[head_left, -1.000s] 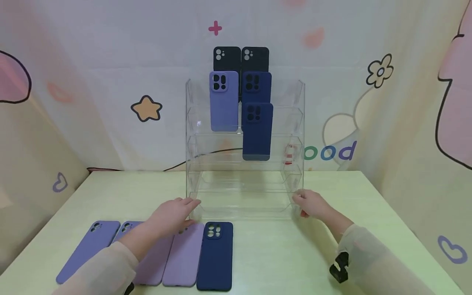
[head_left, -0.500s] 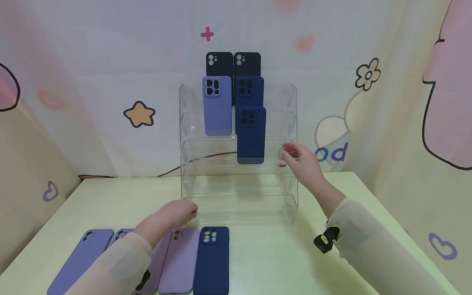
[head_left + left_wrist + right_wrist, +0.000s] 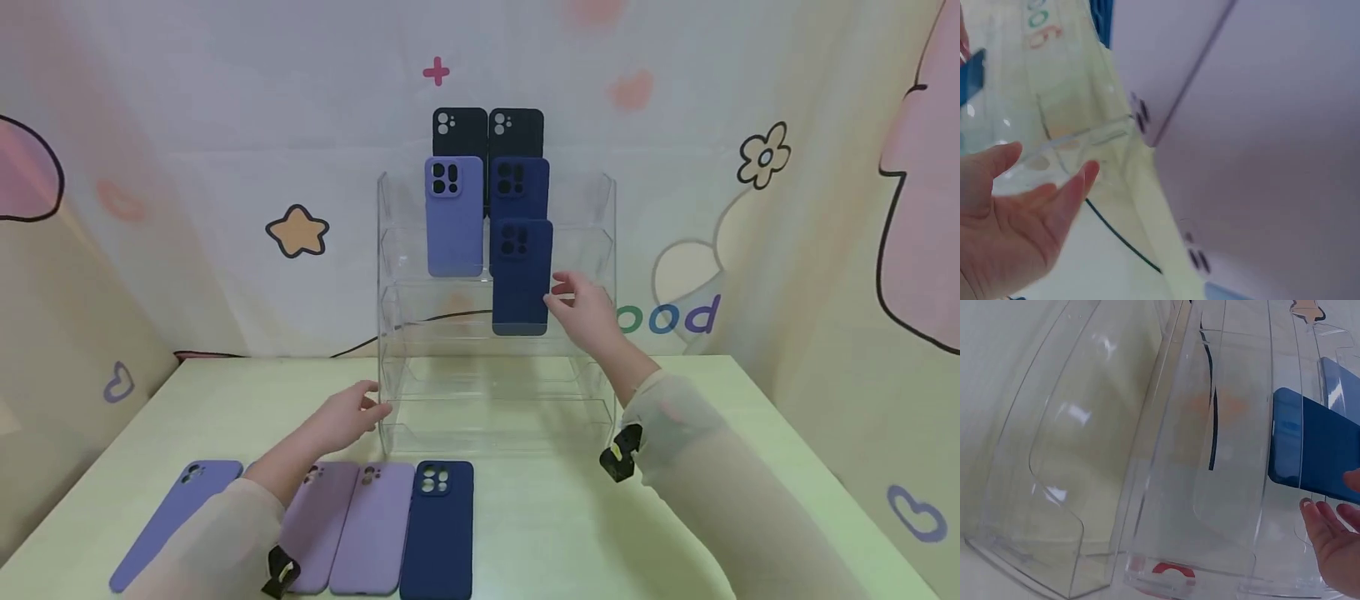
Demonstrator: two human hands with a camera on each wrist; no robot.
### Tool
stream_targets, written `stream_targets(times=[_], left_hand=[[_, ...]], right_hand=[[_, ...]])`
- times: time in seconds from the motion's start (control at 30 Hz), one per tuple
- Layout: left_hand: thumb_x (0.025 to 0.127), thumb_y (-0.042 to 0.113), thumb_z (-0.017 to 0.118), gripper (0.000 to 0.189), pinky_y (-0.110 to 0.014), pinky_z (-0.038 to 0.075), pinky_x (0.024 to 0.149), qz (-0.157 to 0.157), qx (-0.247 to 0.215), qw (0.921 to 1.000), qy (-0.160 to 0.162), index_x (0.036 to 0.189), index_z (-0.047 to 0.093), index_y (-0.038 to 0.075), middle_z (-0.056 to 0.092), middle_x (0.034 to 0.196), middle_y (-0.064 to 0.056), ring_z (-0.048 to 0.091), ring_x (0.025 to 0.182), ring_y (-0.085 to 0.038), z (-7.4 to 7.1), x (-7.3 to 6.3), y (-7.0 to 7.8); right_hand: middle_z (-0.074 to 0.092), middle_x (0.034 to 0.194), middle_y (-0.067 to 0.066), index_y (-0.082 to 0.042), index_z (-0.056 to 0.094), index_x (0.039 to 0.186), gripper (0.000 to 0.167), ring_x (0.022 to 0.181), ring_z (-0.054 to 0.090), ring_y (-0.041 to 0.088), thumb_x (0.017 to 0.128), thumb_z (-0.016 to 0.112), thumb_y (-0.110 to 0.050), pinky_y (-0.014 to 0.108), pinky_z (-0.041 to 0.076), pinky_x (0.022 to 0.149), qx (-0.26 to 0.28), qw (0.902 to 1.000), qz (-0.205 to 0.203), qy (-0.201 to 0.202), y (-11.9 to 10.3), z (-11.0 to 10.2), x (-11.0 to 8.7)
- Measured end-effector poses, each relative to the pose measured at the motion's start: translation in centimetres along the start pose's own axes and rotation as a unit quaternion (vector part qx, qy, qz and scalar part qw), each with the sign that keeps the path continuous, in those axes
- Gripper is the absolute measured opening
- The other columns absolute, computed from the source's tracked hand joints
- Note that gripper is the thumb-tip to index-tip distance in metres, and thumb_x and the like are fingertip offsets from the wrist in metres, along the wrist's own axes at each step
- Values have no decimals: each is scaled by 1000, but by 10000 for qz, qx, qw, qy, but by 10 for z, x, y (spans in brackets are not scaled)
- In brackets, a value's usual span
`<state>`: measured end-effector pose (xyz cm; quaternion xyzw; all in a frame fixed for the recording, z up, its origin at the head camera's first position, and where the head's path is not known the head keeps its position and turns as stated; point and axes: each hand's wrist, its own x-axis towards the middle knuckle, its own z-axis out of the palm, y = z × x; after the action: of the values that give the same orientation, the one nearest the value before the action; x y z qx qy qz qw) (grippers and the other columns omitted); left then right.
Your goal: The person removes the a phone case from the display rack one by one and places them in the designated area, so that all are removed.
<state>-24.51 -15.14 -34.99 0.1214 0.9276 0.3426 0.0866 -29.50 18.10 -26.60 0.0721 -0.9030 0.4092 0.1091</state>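
A clear tiered acrylic rack [image 3: 384, 333] stands on the table, holding several phone cases. My right hand [image 3: 588, 312] is at the right edge of the lowest navy phone case [image 3: 522, 279], fingers loosely extended. In the right wrist view, the thumb of the right hand [image 3: 1338, 550] overlaps that navy case [image 3: 1316, 444], and the other fingers lie along its edge. My left hand [image 3: 347, 417] is beside the rack's lower left side. In the left wrist view, thumb and fingers of the left hand [image 3: 1022, 225] spread apart around the rack's clear side panel [image 3: 1085, 134].
Two black cases, one of them the left black case [image 3: 460, 132], stand on the top tier. Below are a lavender case [image 3: 454, 233] and another navy case [image 3: 519, 187]. On the table [image 3: 555, 517] lie a navy case [image 3: 438, 533], a light purple case [image 3: 372, 529] and other purple cases.
My right hand has risen from the rack's lower right corner to the lowest navy case on the rack. The left hand has stayed near the lower left corner, its fingers loosening and shifting slightly outward.
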Motion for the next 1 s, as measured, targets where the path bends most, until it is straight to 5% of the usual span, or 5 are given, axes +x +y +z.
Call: stream_targets(times=[0.13, 0.37, 0.73, 1.0], left_hand=[[98, 14, 45, 60, -41, 52, 79, -206, -1286, 9870, -938, 142, 15, -12, 42, 130, -36, 57, 105, -40, 3, 10, -15], [99, 15, 45, 60, -40, 50, 84, -327, -1888, 9702, -1481, 146, 13, -4, 31, 140, -32, 52, 113, -41, -2, 15, -23], [99, 20, 47, 63, -38, 50, 85, -802, -1850, 9682, -1481, 147, 12, -1, 27, 145, -27, 59, 105, -29, 3, 16, -19], [100, 19, 42, 56, -38, 51, 82, -680, -1767, 9707, -1479, 145, 18, -5, 31, 141, -30, 59, 101, -29, 6, 20, -18]], right_hand=[[54, 125, 18, -3, 39, 137, 46, 112, 54, 33, 97, 50, -21, 44, 45, 90, -53, 9999, 123, -16, 2, 12, 1], [56, 120, 16, -3, 46, 131, 38, 108, 54, 31, 98, 50, -20, 43, 46, 89, -90, 9997, 103, 198, 2, 20, 7], [56, 113, 15, 0, 52, 121, 29, 99, 59, 28, 97, 51, -15, 39, 48, 88, 612, 9949, -646, 474, 6, 4, 4], [54, 117, 15, -2, 52, 123, 31, 103, 61, 30, 98, 50, -19, 39, 53, 73, 822, 9961, -312, 120, 5, -13, -14]])
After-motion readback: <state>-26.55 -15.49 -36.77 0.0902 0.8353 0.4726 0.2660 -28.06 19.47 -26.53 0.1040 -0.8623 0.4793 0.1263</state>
